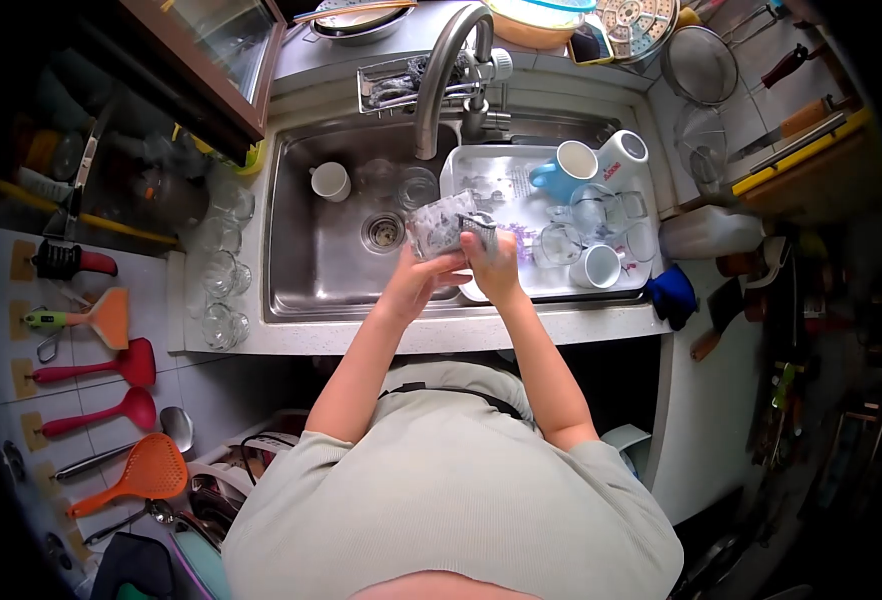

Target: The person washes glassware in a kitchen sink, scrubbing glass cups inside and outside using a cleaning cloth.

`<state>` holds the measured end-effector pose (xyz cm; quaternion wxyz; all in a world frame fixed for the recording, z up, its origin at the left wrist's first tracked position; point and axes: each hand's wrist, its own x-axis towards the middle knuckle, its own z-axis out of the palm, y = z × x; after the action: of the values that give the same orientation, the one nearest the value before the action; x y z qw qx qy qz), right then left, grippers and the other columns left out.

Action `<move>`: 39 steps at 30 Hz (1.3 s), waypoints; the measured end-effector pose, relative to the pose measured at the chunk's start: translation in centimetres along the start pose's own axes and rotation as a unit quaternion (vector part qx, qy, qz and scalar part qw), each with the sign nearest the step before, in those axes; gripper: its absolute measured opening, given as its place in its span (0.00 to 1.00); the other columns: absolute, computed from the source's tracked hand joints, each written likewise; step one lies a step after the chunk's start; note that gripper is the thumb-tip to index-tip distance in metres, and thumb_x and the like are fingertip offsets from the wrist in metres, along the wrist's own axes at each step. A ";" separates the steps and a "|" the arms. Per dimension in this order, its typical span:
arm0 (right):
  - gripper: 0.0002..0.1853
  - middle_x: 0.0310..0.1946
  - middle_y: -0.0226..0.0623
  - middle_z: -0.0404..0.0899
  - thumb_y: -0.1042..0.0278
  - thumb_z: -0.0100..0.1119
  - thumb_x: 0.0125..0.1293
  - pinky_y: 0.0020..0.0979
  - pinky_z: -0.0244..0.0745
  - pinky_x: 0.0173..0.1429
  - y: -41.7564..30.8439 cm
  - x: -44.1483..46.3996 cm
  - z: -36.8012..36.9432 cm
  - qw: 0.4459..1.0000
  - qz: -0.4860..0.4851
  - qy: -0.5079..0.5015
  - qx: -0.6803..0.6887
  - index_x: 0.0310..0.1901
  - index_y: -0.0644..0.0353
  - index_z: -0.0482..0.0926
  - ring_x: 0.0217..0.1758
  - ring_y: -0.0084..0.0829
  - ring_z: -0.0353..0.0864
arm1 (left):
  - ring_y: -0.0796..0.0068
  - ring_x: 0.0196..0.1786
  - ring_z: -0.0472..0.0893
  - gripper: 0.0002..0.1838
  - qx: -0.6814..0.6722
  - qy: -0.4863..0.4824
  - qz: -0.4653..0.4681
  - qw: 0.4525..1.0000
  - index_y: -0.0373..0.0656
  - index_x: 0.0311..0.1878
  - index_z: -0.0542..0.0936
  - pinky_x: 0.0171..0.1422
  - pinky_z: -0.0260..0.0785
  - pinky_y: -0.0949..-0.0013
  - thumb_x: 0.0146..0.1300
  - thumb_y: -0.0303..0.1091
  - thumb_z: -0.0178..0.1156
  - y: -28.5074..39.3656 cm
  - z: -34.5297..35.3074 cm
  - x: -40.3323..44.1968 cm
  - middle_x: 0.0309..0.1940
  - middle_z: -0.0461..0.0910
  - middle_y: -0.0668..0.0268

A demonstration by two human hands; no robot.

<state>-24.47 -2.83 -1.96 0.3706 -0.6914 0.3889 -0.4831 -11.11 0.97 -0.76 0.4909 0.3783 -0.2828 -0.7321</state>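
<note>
Over the sink (306,270), my left hand (417,283) is wrapped round a clear drinking glass (435,224), which is tilted and looks coated with suds. My right hand (495,268) pinches a grey scrubbing pad (477,226) against the rim of that glass. A white mug (330,181) stands in the basin, with a glass (418,188) to its right. On the right, a white tray (461,165) carries a blue mug (551,178), a white mug (597,267), another white cup (623,150) and several clear glasses (561,243).
The faucet (439,80) arches over the basin, beside a wire rack (391,88). Several glasses (225,273) line the left counter edge. Utensils such as an orange skimmer (151,467) hang at left. A blue cloth (672,297) lies at the right edge.
</note>
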 end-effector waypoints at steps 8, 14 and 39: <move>0.16 0.15 0.42 0.72 0.58 0.53 0.59 0.34 0.64 0.24 -0.1 1.1 -4.1 0.992 -0.009 -0.122 0.023 0.23 0.63 0.73 0.19 0.41 0.71 | 0.65 0.44 0.78 0.33 0.044 -0.068 -0.085 0.993 0.42 0.53 0.62 0.44 0.71 0.64 0.42 0.31 0.65 1.4 0.1 0.7 0.43 0.74 0.62; 0.19 0.11 0.42 0.70 0.57 0.50 0.61 0.34 0.62 0.23 0.8 1.5 -3.4 0.990 0.132 0.023 0.036 0.22 0.67 0.74 0.14 0.36 0.69 | 0.63 0.36 0.77 0.29 0.526 0.190 0.242 0.793 0.44 0.40 0.63 0.40 0.69 0.65 0.34 0.29 0.69 -1.4 3.0 3.0 0.33 0.74 0.63; 0.14 0.21 0.23 0.74 0.57 0.54 0.61 0.24 0.64 0.22 2.8 2.3 -7.5 0.914 0.295 -0.104 0.257 0.27 0.60 0.77 0.19 0.15 0.69 | 0.65 0.48 0.75 0.45 -0.090 -0.107 -0.199 0.970 0.40 0.61 0.57 0.50 0.69 0.65 0.37 0.30 0.68 -1.3 3.1 4.6 0.47 0.71 0.58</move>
<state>-31.59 -7.15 -1.67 0.6994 -0.4727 0.3972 -0.3602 -15.44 -2.75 -1.37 0.3338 0.3004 -0.1853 -0.8741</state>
